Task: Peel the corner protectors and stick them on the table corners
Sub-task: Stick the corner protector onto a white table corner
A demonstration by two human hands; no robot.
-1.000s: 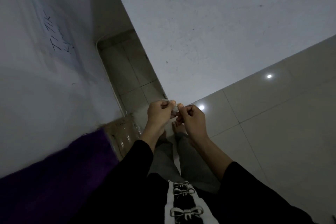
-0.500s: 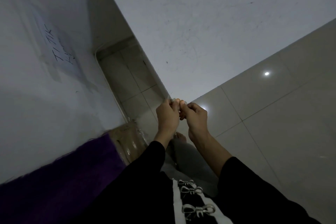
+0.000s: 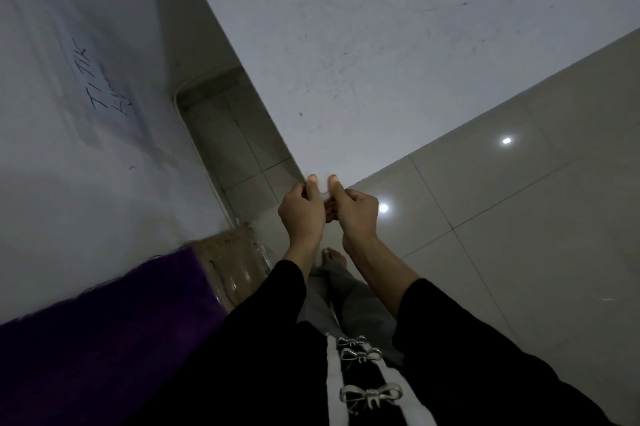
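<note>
A white table fills the upper middle of the view, and its near corner points down at my hands. My left hand and my right hand meet at that corner. Between the two thumbs they hold a small clear corner protector against the corner. Both thumbs rest on the tabletop edge, and the fingers curl underneath. Most of the protector is hidden by my fingers.
A white wall with a taped paper note stands to the left. A purple cloth and a taped cardboard box lie at lower left. Glossy floor tiles spread to the right, and my bare foot shows below the hands.
Both hands have risen from in front of my body to the table corner, bringing the protector up against it. The view has shifted closer to the corner.
</note>
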